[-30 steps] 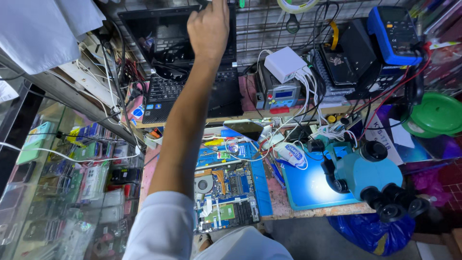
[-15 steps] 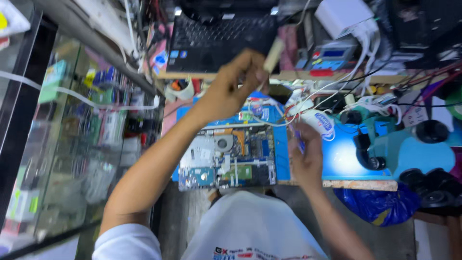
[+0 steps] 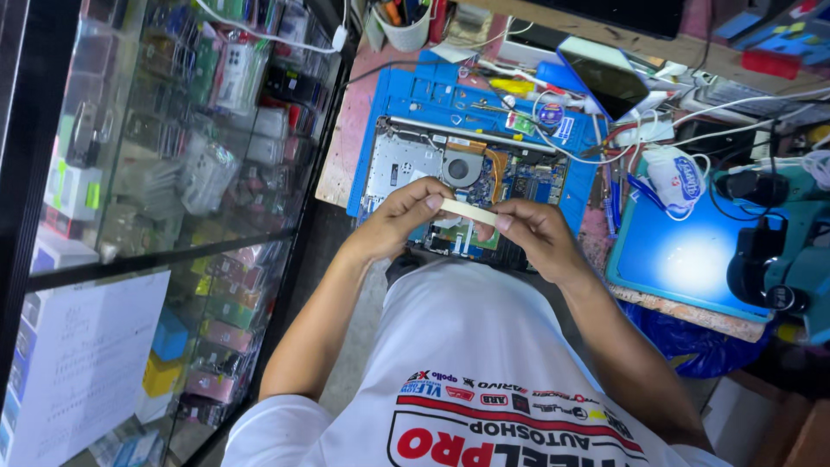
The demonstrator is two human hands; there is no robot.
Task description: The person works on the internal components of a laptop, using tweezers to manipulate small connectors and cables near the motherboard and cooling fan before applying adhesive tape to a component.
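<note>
1. Right now I see both hands up in front of the chest, over the near edge of the surface (image 3: 341, 164), w/ a small flat cream-coloured strip (image 3: 469, 211) held between them.
2. Left hand (image 3: 406, 214): fingers curled shut, thumb pressed on top of the strip's left end, so it's pinched there.
3. Right hand (image 3: 534, 233): fingers also closed, thumb tip on the strip's right end; the strip spans the gap btwn the two hands, tilted slightly down to the right.
4. Strip sits above an opened laptop base (image 3: 467, 177), not touching it as far as I can tell; what the strip is exactly, can't tell.
5. Laptop base lies on a blue work mat (image 3: 432, 95); its fan (image 3: 460, 167) and a blue circuit board (image 3: 536, 183) are exposed, approx. at the middle.
6. Right of that, a second blue mat (image 3: 683, 259) lit by a bright spot, w/ a teal microscope (image 3: 778, 242) over its right side.
7. Small white pouch w/ blue print (image 3: 676, 177) lies at that mat's upper left corner, amid white cables.
8. Dark phone (image 3: 608, 79) leans further back; a cup of tools (image 3: 406, 30) stands at the far edge.
9. Left side: glass display case (image 3: 173, 190) full of small packaged goods, just beside the surface.
</note>
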